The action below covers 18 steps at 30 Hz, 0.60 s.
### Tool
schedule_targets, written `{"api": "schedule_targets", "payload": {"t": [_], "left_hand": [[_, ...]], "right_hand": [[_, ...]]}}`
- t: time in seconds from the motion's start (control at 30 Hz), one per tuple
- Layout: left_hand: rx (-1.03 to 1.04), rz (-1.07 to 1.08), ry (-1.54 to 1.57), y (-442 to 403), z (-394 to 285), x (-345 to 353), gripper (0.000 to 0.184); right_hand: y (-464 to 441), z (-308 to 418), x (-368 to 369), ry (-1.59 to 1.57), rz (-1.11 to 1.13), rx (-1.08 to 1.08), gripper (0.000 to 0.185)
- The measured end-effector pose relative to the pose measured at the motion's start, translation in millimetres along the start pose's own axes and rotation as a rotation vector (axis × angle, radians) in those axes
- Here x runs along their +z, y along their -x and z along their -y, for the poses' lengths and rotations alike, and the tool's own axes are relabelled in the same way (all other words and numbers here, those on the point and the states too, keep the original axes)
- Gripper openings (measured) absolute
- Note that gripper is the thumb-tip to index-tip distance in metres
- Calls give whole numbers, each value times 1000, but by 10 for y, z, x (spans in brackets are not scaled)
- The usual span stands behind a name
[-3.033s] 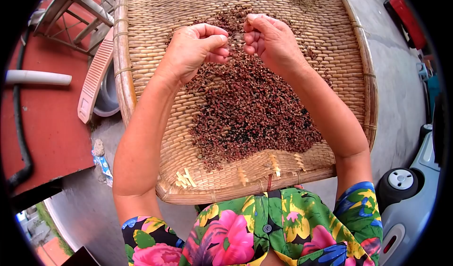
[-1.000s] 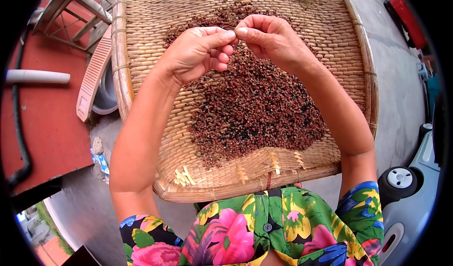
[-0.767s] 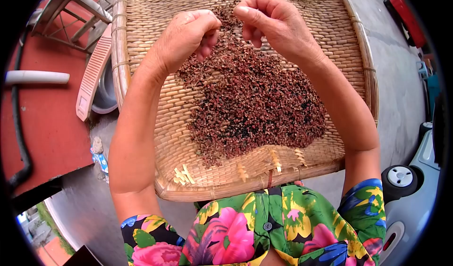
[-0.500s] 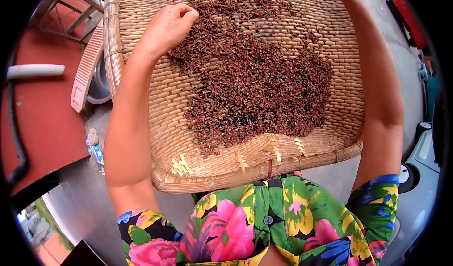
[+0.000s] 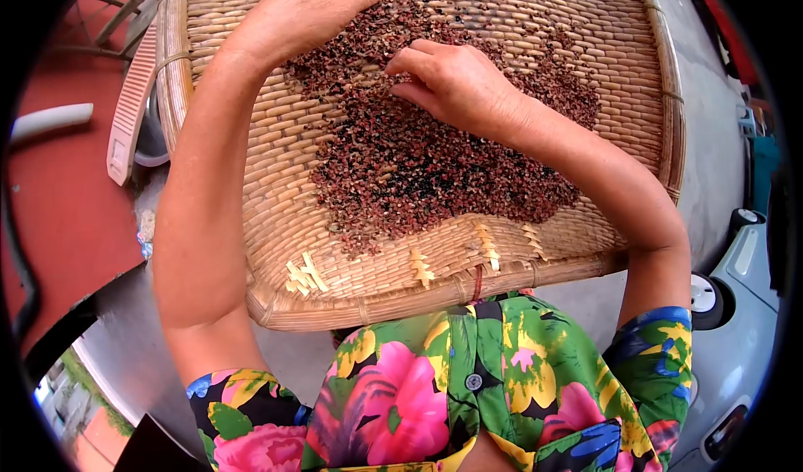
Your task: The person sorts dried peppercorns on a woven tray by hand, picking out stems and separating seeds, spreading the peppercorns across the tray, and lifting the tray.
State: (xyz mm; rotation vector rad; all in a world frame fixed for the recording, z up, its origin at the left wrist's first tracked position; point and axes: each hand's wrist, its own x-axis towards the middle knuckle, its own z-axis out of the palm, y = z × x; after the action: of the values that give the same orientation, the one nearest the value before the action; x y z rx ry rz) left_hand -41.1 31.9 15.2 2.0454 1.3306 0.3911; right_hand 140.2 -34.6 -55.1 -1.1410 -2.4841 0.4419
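A large woven bamboo tray holds a spread of reddish-brown husks mixed with shiny black seeds, which look like Sichuan peppercorns. My left hand is at the far left part of the heap, its fingers curled in against the thumb. Whatever is between those fingertips is hidden. Over the middle of the heap, my right hand reaches in from the right, fingers bent, with a gap between thumb and forefinger. Its fingertips are at or just above the husks.
Pale woven strips mark the tray's near edge, close to my flowered shirt. Left of the tray are a pink ridged plastic piece and a red surface. A light-blue wheeled object stands at the right.
My right hand has come from the tray's far right edge in over the middle of the heap. My left hand has moved up and slightly right. The view has shifted a little.
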Motion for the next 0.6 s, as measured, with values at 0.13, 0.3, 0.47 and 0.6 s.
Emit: {"api": "schedule_targets", "payload": {"t": [0.13,0.3,0.47,0.6], "left_hand": [[34,12,41,-8,21,21,31],[-12,149,85,5,17,4,28],[-23,235,507,64,-66,47,26],[-43,198,599,29,-115,87,21]], "right_hand": [[-145,-90,135,41,20,-7,14],[-147,-75,-249,-585,-7,402,18],[-182,-46,-514,-697,-28,466,20],[-168,-76,-562,-764,-92,385,21]]}}
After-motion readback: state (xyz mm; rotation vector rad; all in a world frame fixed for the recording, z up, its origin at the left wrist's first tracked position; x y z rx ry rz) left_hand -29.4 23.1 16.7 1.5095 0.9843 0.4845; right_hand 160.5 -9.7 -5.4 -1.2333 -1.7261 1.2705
